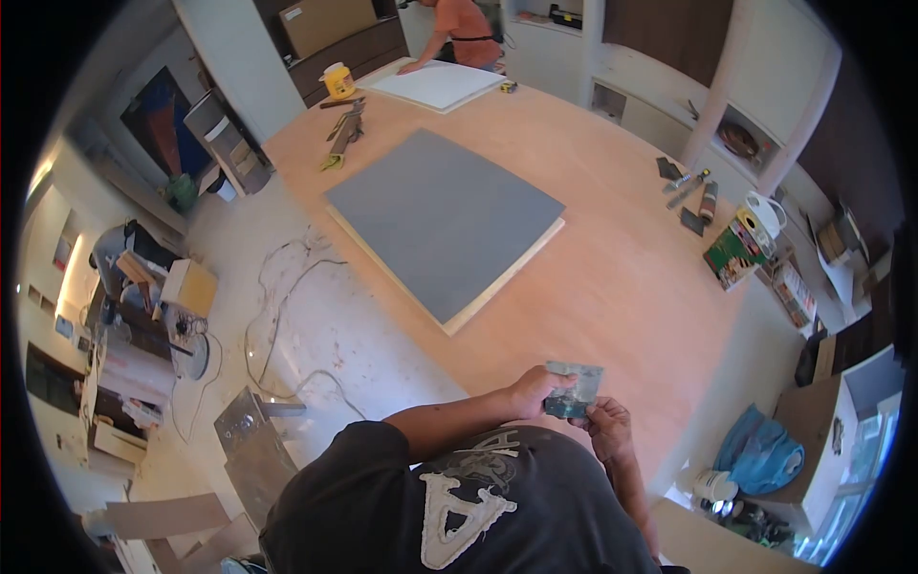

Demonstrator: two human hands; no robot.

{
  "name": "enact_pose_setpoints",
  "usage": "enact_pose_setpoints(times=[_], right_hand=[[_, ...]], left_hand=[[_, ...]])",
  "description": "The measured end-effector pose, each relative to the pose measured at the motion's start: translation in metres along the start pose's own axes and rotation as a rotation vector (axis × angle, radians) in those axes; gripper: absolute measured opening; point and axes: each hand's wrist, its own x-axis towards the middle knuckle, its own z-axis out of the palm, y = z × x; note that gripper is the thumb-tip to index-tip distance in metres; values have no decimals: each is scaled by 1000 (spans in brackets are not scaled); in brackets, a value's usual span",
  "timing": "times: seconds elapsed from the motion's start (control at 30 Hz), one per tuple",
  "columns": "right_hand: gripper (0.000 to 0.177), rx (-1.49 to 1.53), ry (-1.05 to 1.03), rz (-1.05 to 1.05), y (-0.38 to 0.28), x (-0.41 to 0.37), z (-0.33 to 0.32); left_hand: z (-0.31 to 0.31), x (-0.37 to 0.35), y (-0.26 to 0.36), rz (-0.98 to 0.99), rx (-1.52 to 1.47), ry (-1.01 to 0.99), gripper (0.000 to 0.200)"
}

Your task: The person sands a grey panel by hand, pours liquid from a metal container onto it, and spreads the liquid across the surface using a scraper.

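Observation:
My left hand (pixel 537 390) grips a flat grey-and-green piece (pixel 579 385), which looks like a spreader blade, with the thumb across its face. At the lower right corner of that piece, the fingers of my right hand (pixel 609 426) are pinched on it. Both hands are close to my chest, above the near edge of the table. Ahead of them, a square panel with a dark grey top (pixel 445 220) lies on the table, its pale wood edges showing along the two near sides.
A wide wooden table (pixel 612 306) fills the middle. At its far end a person (pixel 464 33) leans over a white panel (pixel 435 81) beside a yellow tub (pixel 338 80). Tools (pixel 346 134) lie left, scrapers (pixel 687 187) and a large can (pixel 744 239) right. Cables (pixel 277 316) trail across the floor.

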Motion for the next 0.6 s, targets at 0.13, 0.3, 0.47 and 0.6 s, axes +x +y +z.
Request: enact_pose_setpoints(times=[0.13,0.3,0.47,0.6], right_hand=[[4,-135,-34,15,10,20,26],[11,-134,-56,1,10,39,64],[17,-182,-21,46,14,59,85],[20,-184,-38,73,9,69,103]], left_hand=[[-26,-15,26,73,109,-2,23],[-39,-30,57,143,192,45,24],[-58,-28,73,281,287,9,27],[-66,-28,83,329,297,6,27]])
